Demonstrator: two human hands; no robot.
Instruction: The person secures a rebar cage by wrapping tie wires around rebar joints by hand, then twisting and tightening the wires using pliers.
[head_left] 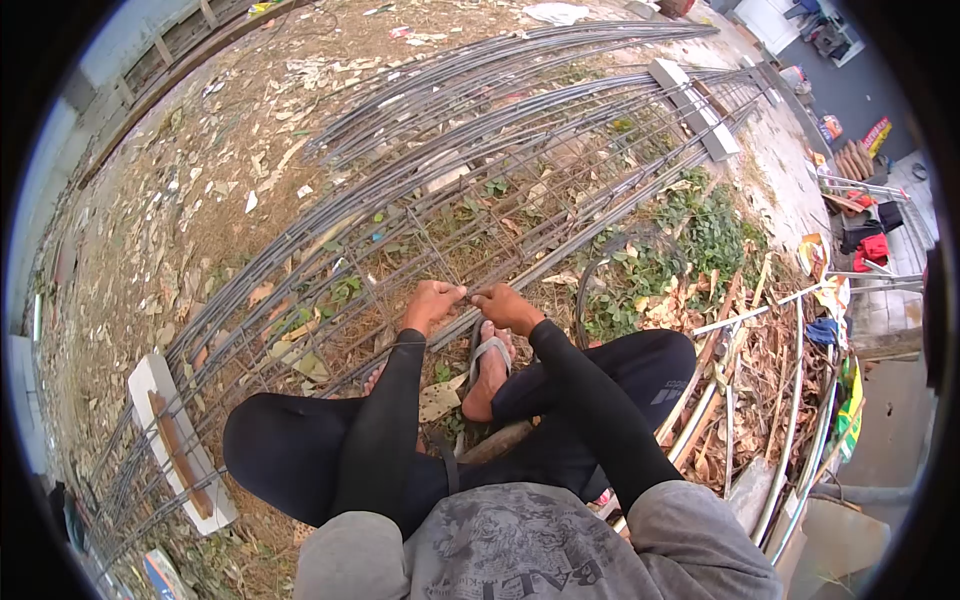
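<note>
My left hand [432, 304] and my right hand [510, 309] are close together over the near edge of a grid of steel rebar [545, 255]. The fingers of both hands are pinched, almost touching each other at a bar. Whatever thin thing lies between the fingertips is too small to make out. Long bars run from lower left to upper right, with thinner crosspieces over them. Just below my right hand, my sandalled foot [489, 372] stands beside the bars.
White blocks support the rebar at the right [693, 110] and lower left [180, 445]. Another bundle of bars [480, 48] lies beyond. Green plants [690, 250] grow right of the grid. Pipes [795, 400] and dry leaves are at my right; debris litters the ground.
</note>
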